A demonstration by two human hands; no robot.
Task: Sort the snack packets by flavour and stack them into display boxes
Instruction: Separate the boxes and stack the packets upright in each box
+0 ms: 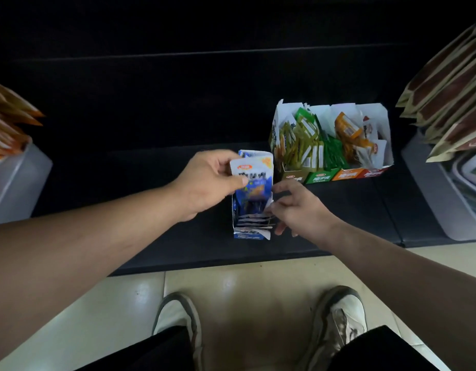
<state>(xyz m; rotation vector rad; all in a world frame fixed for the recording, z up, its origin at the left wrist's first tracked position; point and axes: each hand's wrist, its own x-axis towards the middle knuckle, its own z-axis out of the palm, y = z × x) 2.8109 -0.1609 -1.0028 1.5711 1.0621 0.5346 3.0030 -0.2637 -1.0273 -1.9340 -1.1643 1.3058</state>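
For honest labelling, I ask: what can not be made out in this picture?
Head view: print on the blue packet in the left hand, blurred by motion.
Right hand: grips or only touches the blue box, fingers blurred.
Brown packets: cut off by the right edge.
Shelf back: too dark.

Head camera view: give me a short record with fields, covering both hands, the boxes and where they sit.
left hand: pinches a blue packet above the blue box
right hand: fingers at that box's right wall, grip unclear
inside it: packets in a row
other boxes: olive, green, orange, red, side by side, farther right
surface: dark shelf
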